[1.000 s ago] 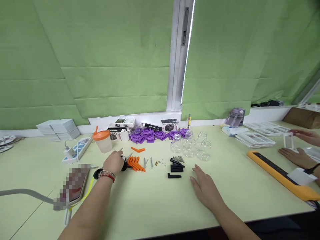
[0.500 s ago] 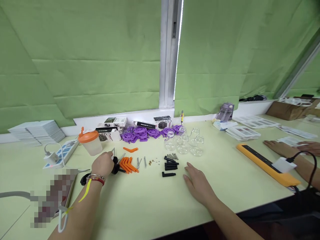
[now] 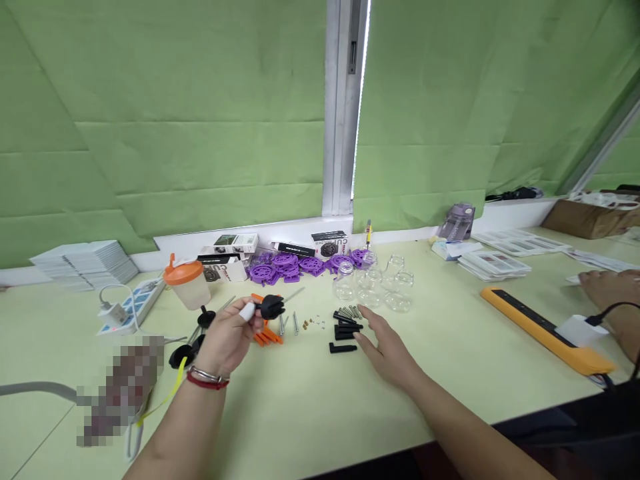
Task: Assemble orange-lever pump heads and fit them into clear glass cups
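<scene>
Since the earlier frame, the left hand (image 3: 230,343) is moved up from beside the orange pieces (image 3: 270,335) and more toward the middle, and it now lifts a black piece (image 3: 273,307). The right hand (image 3: 387,343) is also shifted, a little nearer to the black L-shaped parts (image 3: 346,331).

The left hand grasps the black piece with its fingertips, above the table (image 3: 305,407). This piece is dark and matt, with a rounded, notched head, and a thin metal rod points out of it to the upper right. Something small and white shows at the fingertips. The right hand grips nothing; its fingers are loosely spread, and I cannot tell if they touch the nearest L-shaped part.

Near the left wrist lie other black pieces (image 3: 205,318). The orange pieces are partly hidden behind the left hand and its load. Between the hands, a bit farther, are metal screws (image 3: 295,324) and brass bits (image 3: 306,325); the springs (image 3: 350,311) lie just beyond the L-shaped parts.

Farther back, clear glass vessels (image 3: 398,301) stand close together and purple parts (image 3: 285,261) are heaped before the wall. The table surface runs wide between the two forearms, until the near edge, which slants upward to the right. A yellow-orange power strip (image 3: 540,328) borders the right side, well apart from the right hand.
</scene>
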A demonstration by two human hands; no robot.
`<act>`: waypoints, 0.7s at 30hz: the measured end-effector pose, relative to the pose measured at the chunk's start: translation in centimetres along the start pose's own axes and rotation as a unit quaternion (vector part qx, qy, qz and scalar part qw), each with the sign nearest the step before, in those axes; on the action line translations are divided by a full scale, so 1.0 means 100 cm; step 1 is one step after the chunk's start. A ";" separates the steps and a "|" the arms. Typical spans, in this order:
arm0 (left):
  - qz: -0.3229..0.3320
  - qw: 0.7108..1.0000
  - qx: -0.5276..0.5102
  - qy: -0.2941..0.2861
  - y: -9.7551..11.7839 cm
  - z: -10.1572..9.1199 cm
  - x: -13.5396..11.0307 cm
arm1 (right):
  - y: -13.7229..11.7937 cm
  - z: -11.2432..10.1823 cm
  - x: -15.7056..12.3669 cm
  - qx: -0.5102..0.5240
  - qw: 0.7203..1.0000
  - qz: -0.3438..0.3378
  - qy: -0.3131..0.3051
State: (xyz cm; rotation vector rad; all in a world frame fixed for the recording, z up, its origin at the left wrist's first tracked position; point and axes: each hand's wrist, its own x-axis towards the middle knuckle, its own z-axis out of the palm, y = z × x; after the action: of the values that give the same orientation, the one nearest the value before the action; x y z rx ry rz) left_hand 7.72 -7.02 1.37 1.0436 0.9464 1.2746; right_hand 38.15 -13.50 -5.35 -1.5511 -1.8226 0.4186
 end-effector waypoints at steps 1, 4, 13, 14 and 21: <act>-0.037 0.997 -0.054 -0.026 -0.003 0.006 -0.003 | -0.009 0.000 0.009 0.015 0.999 -0.024 -0.016; -0.131 0.977 -0.165 -0.034 -0.016 0.016 -0.008 | -0.034 0.004 0.035 0.031 0.994 -0.094 -0.047; -0.211 0.963 -0.165 0.001 -0.046 -0.003 -0.009 | -0.057 0.025 0.066 -0.033 0.989 -0.091 -0.108; -0.187 0.972 -0.142 -0.023 -0.047 -0.004 -0.009 | -0.058 0.026 0.067 -0.040 0.990 -0.076 -0.115; -0.052 0.994 0.060 -0.080 -0.054 0.002 -0.010 | -0.051 0.043 0.079 -0.042 0.982 -0.048 -0.180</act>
State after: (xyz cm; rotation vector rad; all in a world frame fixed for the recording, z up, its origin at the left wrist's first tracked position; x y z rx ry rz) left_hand 9.29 -8.08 -3.80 1.1576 0.9506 1.0432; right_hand 31.16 -6.38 -2.72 -1.5074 -2.2062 0.6163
